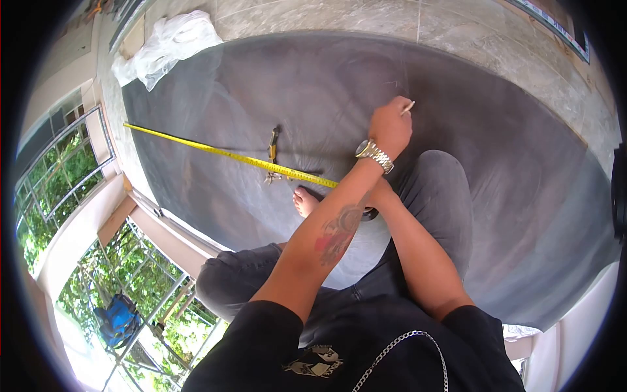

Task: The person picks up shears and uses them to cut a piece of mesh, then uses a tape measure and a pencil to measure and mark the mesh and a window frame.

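A wide dark sheet (215, 98) lies beneath me, smooth and slightly creased. My left hand (392, 124), wearing a metal watch, crosses over to the right and pinches a short pale stick like chalk (407, 108). Thin light marks show on the sheet just above that hand. My right hand (380, 195) is under the left forearm, its fingers mostly hidden; it seems closed around the dark case of a tape measure (369, 215). The yellow tape blade (235, 155) stretches from there to the sheet's far left edge. A yellow-and-black utility knife (273, 145) lies beside the blade.
Small metal items (272, 177) lie by the tape, close to my bare foot (304, 201). Crumpled clear plastic (173, 42) rests at the upper left. Pale floor tiles (366, 16) border the sheet. Beyond the openings at left, a blue bag (119, 320) hangs near metal bars.
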{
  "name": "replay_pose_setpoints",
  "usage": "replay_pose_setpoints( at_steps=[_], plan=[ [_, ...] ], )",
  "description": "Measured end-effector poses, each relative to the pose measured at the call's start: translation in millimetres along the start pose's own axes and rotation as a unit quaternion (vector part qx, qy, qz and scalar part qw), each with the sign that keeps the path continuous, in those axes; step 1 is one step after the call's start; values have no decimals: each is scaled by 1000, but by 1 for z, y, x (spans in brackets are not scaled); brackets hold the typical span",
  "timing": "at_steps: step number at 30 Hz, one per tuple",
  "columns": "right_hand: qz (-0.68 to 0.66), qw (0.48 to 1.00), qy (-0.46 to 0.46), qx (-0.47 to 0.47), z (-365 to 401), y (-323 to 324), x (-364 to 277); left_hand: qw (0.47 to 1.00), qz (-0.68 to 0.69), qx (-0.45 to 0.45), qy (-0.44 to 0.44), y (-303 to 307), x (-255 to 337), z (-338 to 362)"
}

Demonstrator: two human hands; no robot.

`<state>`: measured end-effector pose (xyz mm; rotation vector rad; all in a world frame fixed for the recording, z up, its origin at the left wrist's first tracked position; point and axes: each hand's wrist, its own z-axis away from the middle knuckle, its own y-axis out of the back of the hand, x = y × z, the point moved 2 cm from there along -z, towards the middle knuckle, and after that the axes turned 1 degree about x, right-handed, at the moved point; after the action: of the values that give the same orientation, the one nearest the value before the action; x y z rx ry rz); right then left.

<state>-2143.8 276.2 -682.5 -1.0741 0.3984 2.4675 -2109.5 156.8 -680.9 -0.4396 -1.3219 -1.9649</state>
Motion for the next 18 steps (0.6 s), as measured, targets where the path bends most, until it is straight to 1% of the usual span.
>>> replay_pose_setpoints(
  at_steps=[1,2,4,5,6,7,8,10,12,13,14,15,17,18],
  plan=[
    [-17,999,33,-4,-7,-8,5,997,74,32,14,11,-3,9],
    [-13,999,38,-4,-18,-18,9,986,147,68,26,28,-4,17],
    [-172,974,140,-41,-33,-29,4,969,220,43,103,87,9,50],
    [-162,975,148,-42,-30,-21,-9,968,227,61,93,115,6,69],
    [-184,972,13,-144,-24,-15,-23,966,234,78,82,141,2,90],
    [-199,943,-124,-237,-14,-11,-34,956,259,102,92,169,2,115],
    [-219,944,-106,-225,-5,-8,-44,946,283,123,103,194,1,144],
    [-187,949,-110,-227,-7,-17,-39,873,430,193,128,228,-11,198],
    [-156,954,-110,-231,-3,-23,-41,813,526,222,112,263,-6,252],
    [-130,963,-102,-212,1,-24,-46,811,528,231,100,277,-2,279],
    [-105,971,-94,-195,7,-28,-50,813,513,266,78,292,3,308],
    [-70,982,-65,-165,8,-37,-49,812,496,304,57,305,4,338],
    [5,995,-11,-104,18,-42,-55,806,423,413,5,331,-1,405],
    [41,996,22,-82,27,-48,-60,800,368,473,13,341,2,439]
  ],
)
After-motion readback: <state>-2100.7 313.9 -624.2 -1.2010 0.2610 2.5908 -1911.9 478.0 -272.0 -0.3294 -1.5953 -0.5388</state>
